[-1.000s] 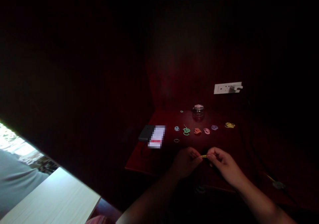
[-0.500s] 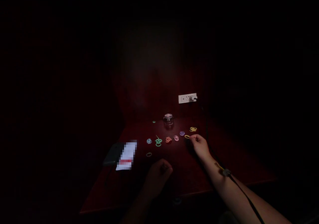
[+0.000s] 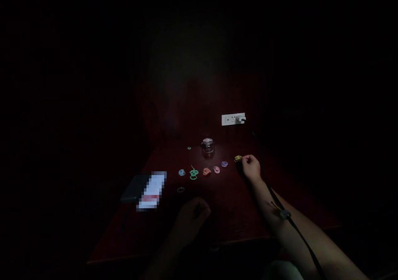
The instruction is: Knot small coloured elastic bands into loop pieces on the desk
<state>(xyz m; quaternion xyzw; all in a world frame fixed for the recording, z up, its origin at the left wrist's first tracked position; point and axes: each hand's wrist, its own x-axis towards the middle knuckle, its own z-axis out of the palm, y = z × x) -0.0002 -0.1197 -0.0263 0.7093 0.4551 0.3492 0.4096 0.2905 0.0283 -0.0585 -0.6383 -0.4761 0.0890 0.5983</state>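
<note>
My right hand (image 3: 251,168) is pinched at the right edge of a yellow pile of bands (image 3: 238,159); which band lies between its fingertips is hard to tell. In the shadow near the table's front, my left hand (image 3: 193,217) is closed, and whatever it may hold is hidden. A row of small piles runs leftward: purple (image 3: 224,164), pink (image 3: 217,170), orange (image 3: 207,171), green (image 3: 193,173) and blue (image 3: 182,172). One pale band (image 3: 180,190) lies alone in front of the blue pile, and a small green band (image 3: 189,148) lies farther back.
A clear lidded jar (image 3: 208,146) stands at the back of the dark red table (image 3: 230,213). At the left, a blurred bright sheet or screen (image 3: 152,191) lies by a dark flat object (image 3: 134,188). A wall socket (image 3: 233,119) holds a plug. A cable crosses my right forearm.
My right hand has moved right and slightly away, to the yellow pile. The yellow band that was at its fingertips beside the purple pile no longer shows separately. My left hand has barely moved.
</note>
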